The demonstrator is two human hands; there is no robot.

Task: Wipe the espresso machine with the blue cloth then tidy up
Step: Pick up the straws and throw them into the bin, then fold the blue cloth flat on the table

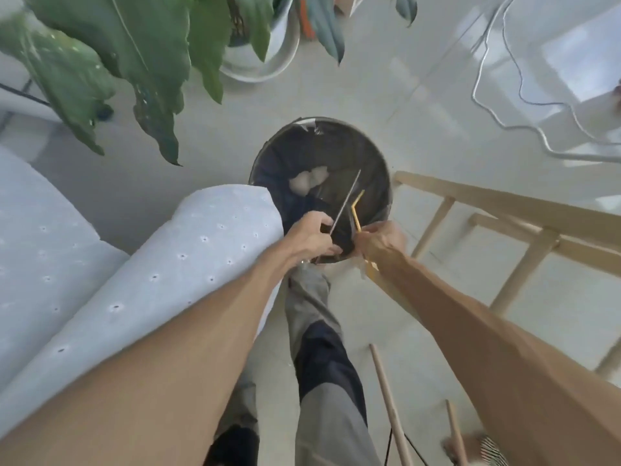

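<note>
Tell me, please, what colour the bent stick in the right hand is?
Yellow; the bent stick shows in the head view, held over the bin.

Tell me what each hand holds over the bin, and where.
Left hand grips a thin metal rod by its lower end; right hand pinches a yellow strip at its lower end.

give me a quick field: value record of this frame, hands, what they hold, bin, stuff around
left hand: over the near rim of the bin, closed on a thin grey stick
right hand: at the near right rim, pinching a bent yellow strip
bin: round, dark liner, on the floor
bin contents: pale crumpled wad
left of bin: pale blue padded armrest
right of bin: light wooden frame
top: green plant leaves, white pot
blue cloth: not in view
</note>
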